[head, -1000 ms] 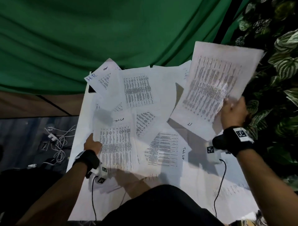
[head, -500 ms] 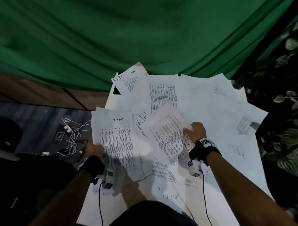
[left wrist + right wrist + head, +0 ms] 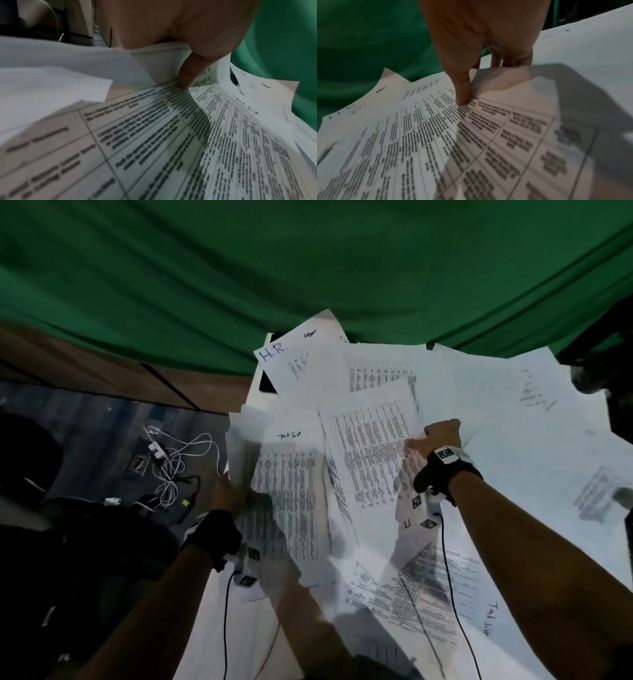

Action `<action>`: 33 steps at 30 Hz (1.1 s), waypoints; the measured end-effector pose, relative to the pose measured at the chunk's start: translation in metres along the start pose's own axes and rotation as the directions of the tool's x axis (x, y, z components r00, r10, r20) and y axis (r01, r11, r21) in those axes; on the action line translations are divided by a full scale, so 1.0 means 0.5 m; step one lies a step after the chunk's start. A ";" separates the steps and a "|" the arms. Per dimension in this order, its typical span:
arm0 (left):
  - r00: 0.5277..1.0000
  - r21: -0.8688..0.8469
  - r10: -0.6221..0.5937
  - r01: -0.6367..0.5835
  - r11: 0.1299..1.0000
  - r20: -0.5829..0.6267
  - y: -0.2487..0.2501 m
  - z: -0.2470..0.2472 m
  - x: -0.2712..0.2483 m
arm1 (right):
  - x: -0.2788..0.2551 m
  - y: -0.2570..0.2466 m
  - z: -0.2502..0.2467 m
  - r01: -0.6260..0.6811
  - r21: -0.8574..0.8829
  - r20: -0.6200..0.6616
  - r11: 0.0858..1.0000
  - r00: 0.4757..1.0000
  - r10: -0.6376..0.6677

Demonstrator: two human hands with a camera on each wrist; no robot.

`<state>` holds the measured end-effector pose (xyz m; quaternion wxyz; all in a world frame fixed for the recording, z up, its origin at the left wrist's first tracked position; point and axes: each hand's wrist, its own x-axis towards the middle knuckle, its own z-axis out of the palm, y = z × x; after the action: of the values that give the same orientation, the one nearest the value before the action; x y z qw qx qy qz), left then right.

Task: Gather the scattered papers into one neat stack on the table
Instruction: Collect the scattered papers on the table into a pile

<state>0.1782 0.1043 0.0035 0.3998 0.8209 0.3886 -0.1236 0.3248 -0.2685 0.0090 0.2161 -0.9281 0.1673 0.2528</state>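
Printed white papers lie scattered and overlapping across the white table [image 3: 219, 628]. My left hand [image 3: 227, 494] grips a bunch of sheets, topped by the handwritten "Task List" page [image 3: 287, 494], at the table's left edge; its thumb [image 3: 186, 75] presses on top, the other fingers are hidden beneath. My right hand [image 3: 436, 436] pinches the right edge of a printed table sheet [image 3: 373, 453], thumb [image 3: 462, 88] on top and fingers under it. That sheet is raised and overlaps the left bunch. A sheet marked "H.R." [image 3: 294, 361] lies at the far left corner.
Loose sheets [image 3: 548, 440] cover the table's right side, and more printed pages [image 3: 428, 594] lie near me under my right forearm. A dark flat object [image 3: 266, 383] peeks out under the far-left papers. White cables [image 3: 174, 463] lie on the floor left. Green curtain behind.
My right hand has brought its sheet down from the raised right side to the middle, onto the left bunch. My left hand has lifted its papers at the left edge.
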 end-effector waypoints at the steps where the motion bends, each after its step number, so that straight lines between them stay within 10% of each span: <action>1: 1.000 -0.002 -0.015 0.015 1.000 -0.005 -0.004 0.003 0.004 | 0.007 0.001 0.002 0.012 0.045 -0.012 0.999 1.000 -0.011; 9: 0.999 -0.101 -0.043 0.044 0.994 0.008 -0.008 -0.001 -0.015 | -0.012 0.018 -0.011 -0.006 0.408 -0.163 0.913 0.983 0.080; 15: 1.000 -0.081 -0.028 0.029 0.996 0.007 -0.004 -0.006 -0.029 | -0.058 0.064 -0.060 0.130 0.143 -0.377 0.981 0.924 -0.068; 24: 0.992 -0.120 -0.071 0.058 0.991 -0.108 -0.200 0.049 0.121 | -0.135 0.150 -0.032 0.230 -0.052 0.014 0.972 0.973 -0.230; 33: 0.996 -0.084 -0.088 0.086 0.993 -0.024 -0.150 0.030 0.048 | -0.178 0.039 0.078 0.265 -0.051 0.093 0.963 0.961 -0.259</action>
<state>0.1406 0.1344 -0.0605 0.4224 0.7875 0.4344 -0.1130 0.2287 -0.2484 0.0207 0.2255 -0.9367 0.0256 0.2666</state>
